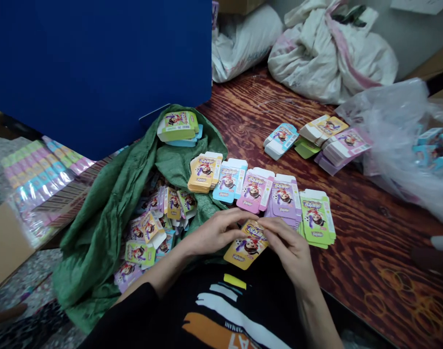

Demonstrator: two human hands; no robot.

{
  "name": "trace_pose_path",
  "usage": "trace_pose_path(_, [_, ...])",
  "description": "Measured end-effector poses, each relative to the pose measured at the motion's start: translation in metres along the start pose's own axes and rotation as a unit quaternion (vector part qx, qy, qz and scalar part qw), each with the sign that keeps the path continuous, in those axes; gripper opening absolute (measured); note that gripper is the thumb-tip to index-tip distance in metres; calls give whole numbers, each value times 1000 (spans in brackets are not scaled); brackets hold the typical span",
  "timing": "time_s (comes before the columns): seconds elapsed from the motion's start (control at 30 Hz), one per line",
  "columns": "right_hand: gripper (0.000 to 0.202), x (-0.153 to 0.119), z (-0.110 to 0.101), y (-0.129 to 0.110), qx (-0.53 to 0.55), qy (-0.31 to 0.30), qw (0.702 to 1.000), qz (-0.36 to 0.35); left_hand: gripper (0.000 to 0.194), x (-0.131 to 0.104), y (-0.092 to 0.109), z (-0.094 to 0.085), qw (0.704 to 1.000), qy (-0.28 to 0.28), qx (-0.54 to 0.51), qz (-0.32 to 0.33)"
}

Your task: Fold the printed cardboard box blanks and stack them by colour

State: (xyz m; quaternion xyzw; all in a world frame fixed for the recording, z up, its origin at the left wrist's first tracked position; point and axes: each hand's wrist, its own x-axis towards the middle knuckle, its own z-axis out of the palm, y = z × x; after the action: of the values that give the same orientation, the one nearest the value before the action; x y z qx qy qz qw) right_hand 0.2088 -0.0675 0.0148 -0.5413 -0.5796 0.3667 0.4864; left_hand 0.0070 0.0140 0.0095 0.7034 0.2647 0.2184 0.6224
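Both of my hands are at the near edge of the table, closed on one small yellow card box [246,248]. My left hand [218,231] pinches its upper left side, and my right hand [285,242] grips its top right corner. Just beyond them lie flat boxes in a row of piles: yellow [204,172], blue [229,180], pink [255,190], purple [284,196] and green [316,218]. To the left a green sack [108,213] gapes, with many small made-up boxes [149,232] inside.
Bundles of flat boxes [347,140] lie at the right by a clear plastic bag [396,145]. White sacks [330,53] stand behind. A blue panel [98,72] blocks the far left. Rubber bands [425,305] lie near right; wrapped boxes [43,174] fill a carton at left.
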Motion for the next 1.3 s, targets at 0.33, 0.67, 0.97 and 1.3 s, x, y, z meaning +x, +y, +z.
trace_pose_path(0.33, [50, -7, -54, 32, -290, 213, 930, 71, 44, -75, 31, -95, 959, 143, 211, -127])
trace_pose_path(0.67, [75, -8, -74, 65, -469, 206, 838, 188, 52, -60, 42, -89, 911, 229, 342, -24])
trace_pose_path(0.97, [78, -22, -36, 11, -176, 206, 958, 90, 80, 17, 15, 28, 958, 24, -284, -30])
trace_pose_path(1.3, [29, -18, -6, -10, -256, 120, 959, -35, 72, 32, 5, 47, 908, -3, -395, -143])
